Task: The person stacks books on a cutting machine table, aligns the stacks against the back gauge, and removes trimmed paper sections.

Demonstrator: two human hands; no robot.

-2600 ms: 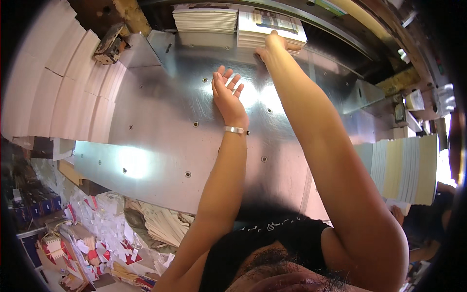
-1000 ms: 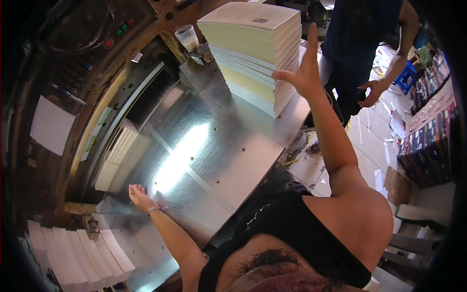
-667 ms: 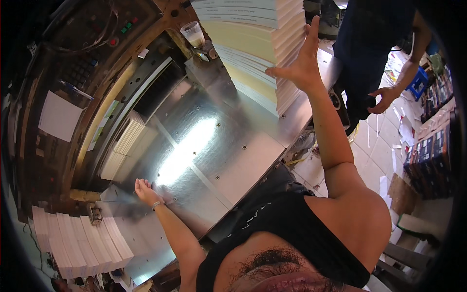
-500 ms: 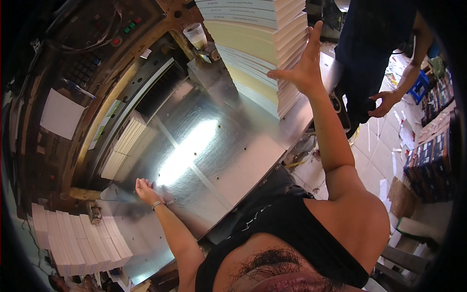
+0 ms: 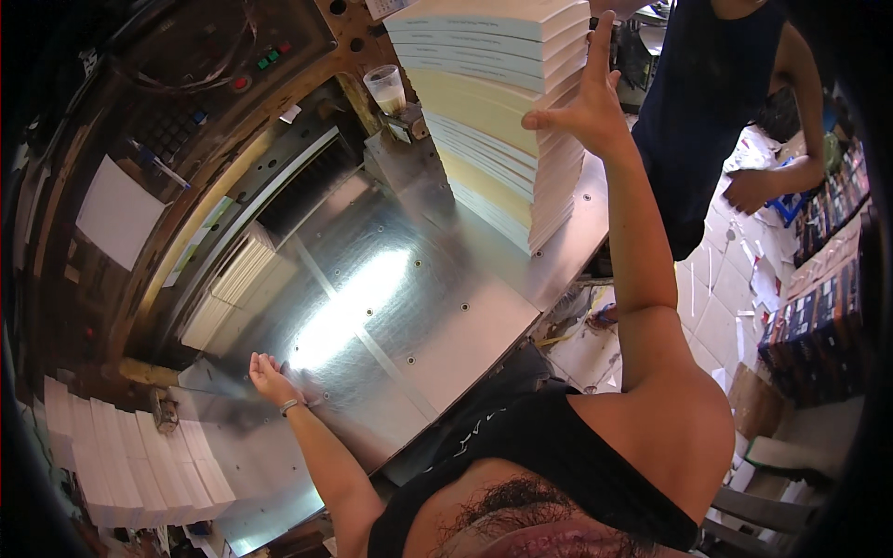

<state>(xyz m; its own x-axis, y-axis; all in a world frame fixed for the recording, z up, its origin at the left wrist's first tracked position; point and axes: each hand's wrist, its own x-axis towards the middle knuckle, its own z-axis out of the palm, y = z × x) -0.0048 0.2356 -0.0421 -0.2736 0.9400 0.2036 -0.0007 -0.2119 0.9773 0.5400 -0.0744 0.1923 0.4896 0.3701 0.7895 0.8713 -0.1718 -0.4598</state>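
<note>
**One right hand [image 5: 597,113] spread wide at one tall stack of books [image 5: 479,139]**

Head view: two bare hands of the wearer show. The right hand is in the upper middle of the frame, beside the near edge of the stack; its grip is wide, thumb pointing left across the books' edges, fingers pointing up. How firmly it presses cannot be told. The stack stands upright on the metal tabletop [image 5: 465,265], in bands of pale blue and cream; its many books are too thin to count.

The left hand [image 5: 269,379], at left below centre, has one band [image 5: 290,405] at the wrist. Its grip is narrow, fingers loosely bent, nothing visible in it; whether it closes fully I cannot tell. Just above it, two short paper stacks [image 5: 249,259] sit side by side at the machine's opening. In the lower left is a row of white paper blocks [image 5: 139,460], uncounted.

Left of the tall stack stands one clear cup [image 5: 385,88]. One white sheet [image 5: 121,212] and one pen [image 5: 163,165] lie at upper left. One co-worker [image 5: 702,112] stands at upper right, a lowered hand [image 5: 752,189] in view.
</note>
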